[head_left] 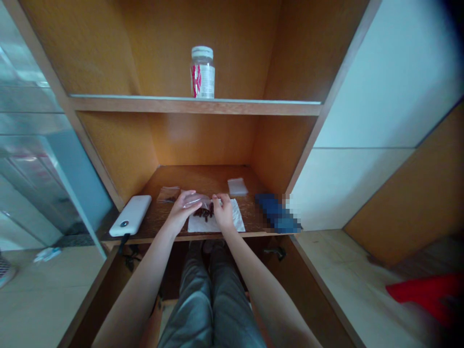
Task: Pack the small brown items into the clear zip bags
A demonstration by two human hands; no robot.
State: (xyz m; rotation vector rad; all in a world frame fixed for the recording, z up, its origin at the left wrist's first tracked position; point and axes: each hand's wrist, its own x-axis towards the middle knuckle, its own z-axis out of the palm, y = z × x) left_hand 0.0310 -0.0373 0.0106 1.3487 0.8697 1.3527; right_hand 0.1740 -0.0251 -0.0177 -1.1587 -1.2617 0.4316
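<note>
Clear bag [196,200] pinched at both ends by left hand [183,209] and right hand [223,211] fingertips, just above dark pieces [204,214] on paper [236,217].

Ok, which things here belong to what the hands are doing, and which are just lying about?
In use: left hand, right hand, clear plastic bag, dark shrivelled pieces, white paper sheet.
Lying about: white power bank, clear red-labelled jar.
</note>
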